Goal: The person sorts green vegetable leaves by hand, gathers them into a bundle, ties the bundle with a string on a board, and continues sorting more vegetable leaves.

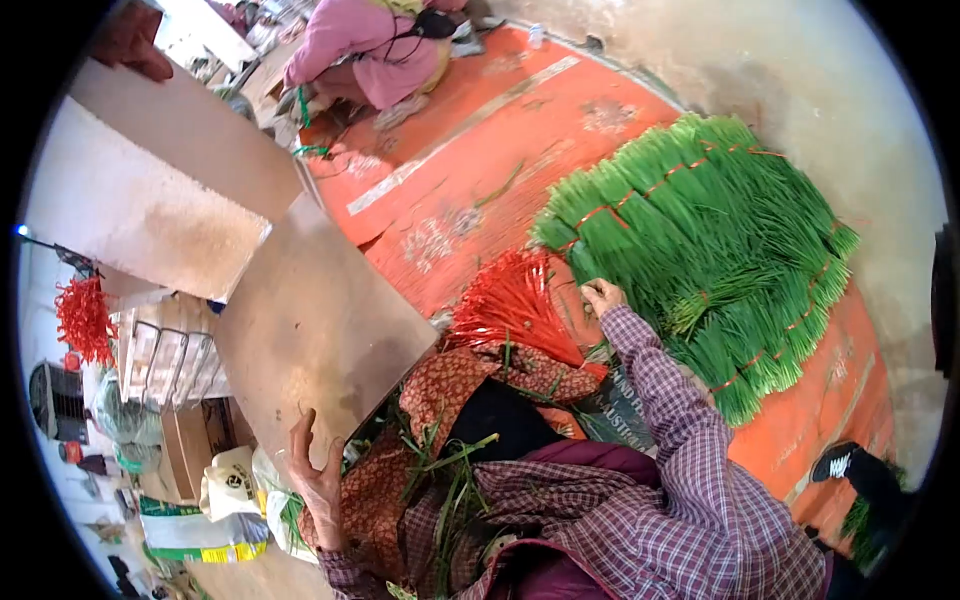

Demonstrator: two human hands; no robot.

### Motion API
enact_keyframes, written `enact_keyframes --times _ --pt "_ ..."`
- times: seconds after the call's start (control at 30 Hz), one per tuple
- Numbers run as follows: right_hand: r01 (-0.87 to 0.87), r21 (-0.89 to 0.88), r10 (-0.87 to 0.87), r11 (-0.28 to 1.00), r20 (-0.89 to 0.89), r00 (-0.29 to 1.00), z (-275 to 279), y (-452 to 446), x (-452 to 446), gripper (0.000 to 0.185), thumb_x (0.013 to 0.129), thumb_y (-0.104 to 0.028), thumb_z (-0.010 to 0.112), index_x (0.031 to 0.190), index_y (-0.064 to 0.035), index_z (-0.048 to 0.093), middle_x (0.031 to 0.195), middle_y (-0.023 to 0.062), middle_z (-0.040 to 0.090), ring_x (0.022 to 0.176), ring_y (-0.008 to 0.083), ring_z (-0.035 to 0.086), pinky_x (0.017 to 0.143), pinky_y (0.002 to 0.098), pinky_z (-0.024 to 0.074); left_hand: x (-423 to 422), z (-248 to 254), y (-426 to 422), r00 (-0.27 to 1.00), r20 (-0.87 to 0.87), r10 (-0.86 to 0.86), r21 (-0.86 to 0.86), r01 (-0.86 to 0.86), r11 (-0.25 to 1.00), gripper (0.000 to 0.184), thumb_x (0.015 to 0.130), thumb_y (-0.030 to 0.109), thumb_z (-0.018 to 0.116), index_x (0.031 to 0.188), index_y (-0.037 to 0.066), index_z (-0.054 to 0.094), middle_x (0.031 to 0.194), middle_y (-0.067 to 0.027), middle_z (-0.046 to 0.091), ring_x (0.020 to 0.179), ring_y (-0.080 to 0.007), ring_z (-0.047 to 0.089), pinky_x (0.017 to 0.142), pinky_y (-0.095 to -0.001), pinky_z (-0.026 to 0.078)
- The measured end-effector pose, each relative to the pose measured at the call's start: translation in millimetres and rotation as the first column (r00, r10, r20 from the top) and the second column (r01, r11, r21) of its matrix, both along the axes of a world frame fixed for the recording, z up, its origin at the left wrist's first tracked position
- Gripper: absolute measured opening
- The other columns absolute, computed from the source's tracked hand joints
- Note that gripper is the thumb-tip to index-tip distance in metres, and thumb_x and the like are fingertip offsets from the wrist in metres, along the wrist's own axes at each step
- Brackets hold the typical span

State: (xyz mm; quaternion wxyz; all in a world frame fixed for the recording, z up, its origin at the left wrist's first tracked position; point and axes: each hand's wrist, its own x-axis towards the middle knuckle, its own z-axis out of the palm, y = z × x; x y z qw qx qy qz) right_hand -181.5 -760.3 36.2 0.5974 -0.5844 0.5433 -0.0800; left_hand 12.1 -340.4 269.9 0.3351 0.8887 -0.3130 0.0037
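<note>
My right hand point(603, 297) is closed in a pinch at the near edge of a large stack of green chive bundles point(720, 240), which are tied with red bands. What its fingers hold, if anything, is too small to make out. Just beside it lies a fan of red plastic ties point(510, 305). My left hand point(318, 485) is raised with its fingers spread, by the edge of a brown board point(310, 310), and nothing is in it. Loose green leaves point(460, 500) lie across my lap on the patterned red cloth point(375, 500).
An orange mat point(450, 200) lies under the stack. Another person in pink point(370, 50) crouches at its far end. A dark shoe point(835, 462) is at the right. Bags point(230, 485), a cardboard box point(188, 455) and a hanging red bunch point(85, 318) are at the left.
</note>
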Motion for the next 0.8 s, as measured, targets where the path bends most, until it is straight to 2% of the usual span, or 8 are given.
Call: enact_keyframes --times 0.1,0.2,0.27,0.33,0.37,0.57,0.73,0.8 --pt "-0.223 -0.166 0.178 0.961 -0.249 0.952 -30.9 3.1 26.3 0.025 0.093 -0.023 0.054 0.113 -0.0089 0.061 0.107 0.0086 0.063 0.089 0.0203 0.061 0.077 0.0377 0.052 -6.7 -1.6 5.3 0.997 -0.058 0.054 -0.033 -0.056 0.998 0.04 0.078 0.0 0.064 0.117 0.002 0.057 0.116 -0.0134 0.058 0.107 -0.0259 0.055 0.092 -0.0381 0.044" --pt "-0.131 -0.013 0.122 0.991 -0.276 0.953 -52.3 -3.6 53.2 0.028 0.093 -0.026 0.053 0.114 -0.0082 0.061 0.114 0.0093 0.061 0.099 0.0231 0.059 0.085 0.0402 0.0501 -10.2 4.7 5.4 1.0 -0.007 0.03 0.058 -0.03 0.998 0.037 0.077 0.0 0.065 0.114 0.001 0.059 0.112 -0.0141 0.059 0.106 -0.0264 0.056 0.091 -0.0367 0.045" --pt "-0.103 -0.136 0.058 0.985 -0.301 0.952 -63.0 -7.2 67.0 0.022 0.09 -0.025 0.058 0.104 -0.0097 0.064 0.103 0.0105 0.065 0.093 0.0267 0.061 0.082 0.0401 0.05 -12.6 7.3 4.2 0.998 0.01 0.062 0.061 -0.063 0.996 0.033 0.077 0.001 0.065 0.109 0.0 0.061 0.11 -0.015 0.06 0.104 -0.0273 0.057 0.09 -0.0357 0.045" --pt "-0.285 -0.493 0.197 0.822 -0.223 0.955 -63.6 -16.3 78.0 0.018 0.089 -0.02 0.057 0.103 -0.0116 0.063 0.103 0.0107 0.064 0.094 0.0283 0.06 0.084 0.0401 0.0492 -12.9 6.7 8.0 0.994 0.003 0.107 0.059 -0.107 0.993 0.029 0.078 0.0 0.064 0.107 -0.001 0.062 0.109 -0.0149 0.06 0.103 -0.0272 0.058 0.087 -0.0349 0.047" --pt "-0.333 -0.519 0.22 0.787 -0.268 0.938 -61.4 -21.6 87.4 0.019 0.088 -0.011 0.057 0.106 -0.0083 0.062 0.104 0.0133 0.062 0.093 0.0267 0.061 0.081 0.0373 0.0516 -14.8 10.7 6.5 0.99 -0.048 0.135 0.066 -0.131 0.989 0.029 0.08 0.0 0.062 0.109 -0.001 0.06 0.11 -0.0149 0.06 0.105 -0.0259 0.056 0.088 -0.0356 0.047" --pt "-0.465 -0.146 0.297 0.873 -0.596 0.746 -112.2 -48.3 124.5 0.037 0.084 -0.035 0.063 0.11 -0.0086 0.062 0.108 0.0167 0.064 0.097 0.0292 0.062 0.085 0.0422 0.0505 -12.5 4.1 12.8 0.975 -0.071 0.212 0.128 -0.202 0.971 0.028 0.077 -0.003 0.063 0.105 -0.001 0.062 0.105 -0.0159 0.062 0.096 -0.0274 0.061 0.081 -0.0338 0.051" --pt "-0.46 -0.082 0.358 0.884 -0.515 0.779 -215.1 -50.5 119.6 0.043 0.081 -0.04 0.065 0.111 -0.0095 0.064 0.108 0.0142 0.065 0.099 0.0273 0.061 0.088 0.0406 0.0497 -12.1 -5.2 24.4 0.989 -0.057 0.137 0.195 -0.123 0.973 0.027 0.076 -0.002 0.065 0.103 -0.003 0.063 0.099 -0.0174 0.063 0.09 -0.0283 0.062 0.08 -0.0326 0.049" --pt "-0.472 -0.09 0.369 0.877 -0.501 0.783 -198.9 -39.5 120.6 0.042 0.081 -0.04 0.065 0.111 -0.0099 0.064 0.108 0.0135 0.065 0.099 0.0272 0.061 0.089 0.0407 0.0496 -12.0 -13.7 33.8 0.984 -0.079 0.161 0.158 -0.148 0.976 0.027 0.075 -0.002 0.065 0.101 -0.003 0.063 0.098 -0.0179 0.063 0.088 -0.028 0.063 0.08 -0.0328 0.049"
